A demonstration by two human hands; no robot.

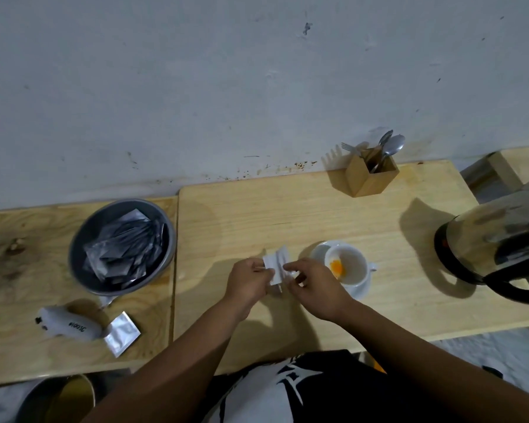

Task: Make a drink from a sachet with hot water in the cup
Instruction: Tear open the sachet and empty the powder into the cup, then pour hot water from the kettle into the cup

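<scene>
A small white sachet (276, 264) is pinched between both hands just above the wooden table, left of the cup. My left hand (247, 280) grips its left edge and my right hand (312, 286) grips its right side. The white cup (353, 271) stands on a white saucer (319, 250) with orange powder inside at its left wall. A glass electric kettle (486, 242) with a black handle stands at the right edge of the table.
A grey metal bowl (80, 239) full of silver sachets sits on the left table. In front of it lie a white device (71, 326) and a loose silver sachet (122, 334). A wooden cutlery holder (368, 177) with spoons and forks stands by the wall.
</scene>
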